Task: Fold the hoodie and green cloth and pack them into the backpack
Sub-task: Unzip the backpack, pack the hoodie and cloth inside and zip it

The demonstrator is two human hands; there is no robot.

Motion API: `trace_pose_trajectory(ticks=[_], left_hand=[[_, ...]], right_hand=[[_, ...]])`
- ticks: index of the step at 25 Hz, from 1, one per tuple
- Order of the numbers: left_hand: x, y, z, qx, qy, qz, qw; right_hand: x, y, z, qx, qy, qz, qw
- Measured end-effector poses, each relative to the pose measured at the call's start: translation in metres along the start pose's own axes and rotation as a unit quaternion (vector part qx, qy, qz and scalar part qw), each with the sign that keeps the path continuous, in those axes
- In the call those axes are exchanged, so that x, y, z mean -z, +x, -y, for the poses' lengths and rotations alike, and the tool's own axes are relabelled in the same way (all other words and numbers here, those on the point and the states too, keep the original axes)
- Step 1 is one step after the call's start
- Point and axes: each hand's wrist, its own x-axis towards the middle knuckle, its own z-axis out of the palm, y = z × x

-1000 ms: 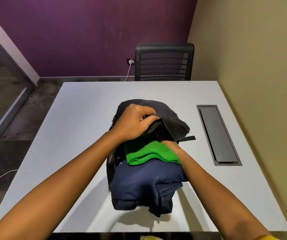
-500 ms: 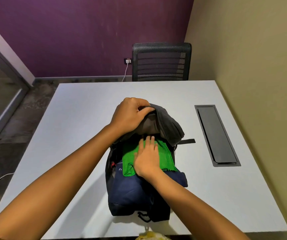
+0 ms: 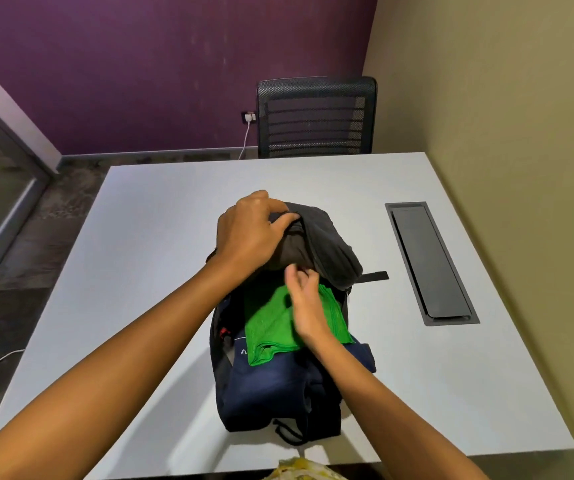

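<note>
A dark backpack [image 3: 327,247] lies on the white table [image 3: 140,258], its mouth open toward me. My left hand [image 3: 249,233] grips the upper flap and holds it lifted. A folded navy hoodie [image 3: 271,379] sits in the opening, its near end sticking out. The folded green cloth [image 3: 271,323] rests on top of the hoodie, partly under the flap. My right hand [image 3: 304,303] hovers over the green cloth's far end, fingers loosely apart and holding nothing.
A black strap [image 3: 374,276] pokes out of the backpack's right side. A recessed black cable tray [image 3: 429,263] is set in the table at right. A black mesh chair [image 3: 315,117] stands behind the far edge. A beige wall runs close along the right.
My right hand has lifted from lying flat on the green cloth and shifted toward the flap. The cloth and hoodie sit deeper in the backpack than a second ago.
</note>
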Motion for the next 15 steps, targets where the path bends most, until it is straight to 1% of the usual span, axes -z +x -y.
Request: trace_pose_trajectory(ticks=[1, 2, 3, 4, 5, 6, 7, 8, 9, 10, 11, 12, 13, 14, 15], left_hand=[[-0.001, -0.002, 0.002, 0.024, 0.012, -0.03, 0.999], [-0.002, -0.006, 0.002, 0.023, 0.006, -0.065, 0.998], [-0.005, -0.012, 0.001, -0.014, -0.01, -0.096, 0.995], [-0.009, -0.019, -0.001, -0.091, -0.028, -0.117, 0.989], [-0.016, -0.029, 0.001, -0.199, -0.035, -0.12, 0.972], [-0.025, -0.039, 0.008, -0.316, -0.028, -0.087, 0.944], [-0.035, -0.049, 0.02, -0.408, 0.002, -0.03, 0.912], [-0.045, -0.058, 0.034, -0.464, 0.053, 0.026, 0.884], [-0.054, -0.063, 0.049, -0.482, 0.127, 0.066, 0.864], [-0.062, -0.061, 0.063, -0.473, 0.198, 0.092, 0.854], [-0.066, -0.053, 0.073, -0.444, 0.248, 0.103, 0.855], [-0.067, -0.039, 0.078, -0.417, 0.275, 0.107, 0.86], [-0.066, -0.022, 0.078, -0.403, 0.295, 0.113, 0.859], [-0.065, -0.004, 0.075, -0.401, 0.321, 0.111, 0.851], [-0.062, 0.013, 0.071, -0.397, 0.363, 0.131, 0.832]], right_hand=[[0.003, 0.002, 0.013, -0.013, 0.127, -0.025, 0.992], [0.004, 0.004, 0.025, -0.025, 0.185, -0.027, 0.982], [0.005, 0.005, 0.033, -0.029, 0.207, -0.018, 0.978], [0.008, 0.007, 0.039, -0.02, 0.204, -0.016, 0.979], [0.012, 0.01, 0.043, -0.009, 0.198, -0.024, 0.98], [0.016, 0.013, 0.046, 0.004, 0.189, -0.036, 0.981], [0.02, 0.017, 0.048, 0.014, 0.174, -0.051, 0.983], [0.026, 0.02, 0.05, 0.021, 0.15, -0.064, 0.986], [0.029, 0.022, 0.051, 0.033, 0.125, -0.076, 0.989], [0.031, 0.024, 0.05, 0.057, 0.097, -0.087, 0.99], [0.03, 0.025, 0.048, 0.092, 0.049, -0.098, 0.99], [0.029, 0.028, 0.041, 0.125, -0.031, -0.1, 0.987], [0.026, 0.029, 0.031, 0.143, -0.121, -0.077, 0.979], [0.025, 0.028, 0.017, 0.145, -0.216, -0.028, 0.965], [0.025, 0.029, 0.0, 0.134, -0.316, 0.021, 0.939]])
